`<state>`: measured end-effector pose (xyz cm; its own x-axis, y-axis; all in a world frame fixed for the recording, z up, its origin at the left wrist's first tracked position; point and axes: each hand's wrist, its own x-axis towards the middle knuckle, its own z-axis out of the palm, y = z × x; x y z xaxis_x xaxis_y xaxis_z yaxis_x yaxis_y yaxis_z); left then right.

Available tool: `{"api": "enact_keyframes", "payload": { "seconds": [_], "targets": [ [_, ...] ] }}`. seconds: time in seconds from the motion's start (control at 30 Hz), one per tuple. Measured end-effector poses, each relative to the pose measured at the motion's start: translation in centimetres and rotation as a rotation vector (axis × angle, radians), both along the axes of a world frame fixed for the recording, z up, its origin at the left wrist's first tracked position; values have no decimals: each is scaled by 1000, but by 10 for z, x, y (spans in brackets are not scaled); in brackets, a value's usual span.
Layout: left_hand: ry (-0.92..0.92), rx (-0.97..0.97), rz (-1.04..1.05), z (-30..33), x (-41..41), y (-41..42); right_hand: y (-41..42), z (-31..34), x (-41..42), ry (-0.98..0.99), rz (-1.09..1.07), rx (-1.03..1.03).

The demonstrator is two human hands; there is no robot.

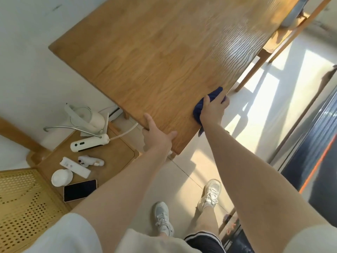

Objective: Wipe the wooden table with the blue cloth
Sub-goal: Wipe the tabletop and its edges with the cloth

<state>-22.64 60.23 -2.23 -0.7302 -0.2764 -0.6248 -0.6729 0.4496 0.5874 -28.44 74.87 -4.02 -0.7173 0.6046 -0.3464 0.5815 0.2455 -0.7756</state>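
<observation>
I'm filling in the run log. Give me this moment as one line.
phase: wiping | right hand: pressing blue cloth at wooden table near-right edge | left hand: braced on near edge

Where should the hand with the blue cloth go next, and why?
Probably slide the right hand and blue cloth away from the near right edge, up across the wooden table. The cloth sits right at that edge, partly hanging over, and most of the top lies beyond it. The left hand rests on the near corner.
</observation>
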Motion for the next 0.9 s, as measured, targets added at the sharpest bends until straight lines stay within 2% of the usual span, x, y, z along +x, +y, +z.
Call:
{"api": "enact_keyframes", "payload": {
  "seconds": [0.13, 0.3, 0.43, 0.57, 0.67, 0.77, 0.9],
  "targets": [
    [-22, -92, 2, 4, -4, 7, -32, 1, 36, -133, 243, 327],
    [-87, -254, -19, 19, -9, 23, -35, 1, 37, -204, 361, 320],
    [-20, -548, -225, 25, -10, 28, -4, -3, -1, -202, 387, 423],
    [25, -638, -381, 19, -14, 41, 42, -2, -39, -122, 391, 452],
    [94, -682, -534, 21, -22, 61, 62, 6, -49, -141, 459, 379],
    [202, -762, -755, 24, -36, 84, 73, 6, -32, -66, 488, 153],
    [155, -885, -916, 27, -57, 94, 69, 11, -15, 9, 303, -143]
  ]
}}
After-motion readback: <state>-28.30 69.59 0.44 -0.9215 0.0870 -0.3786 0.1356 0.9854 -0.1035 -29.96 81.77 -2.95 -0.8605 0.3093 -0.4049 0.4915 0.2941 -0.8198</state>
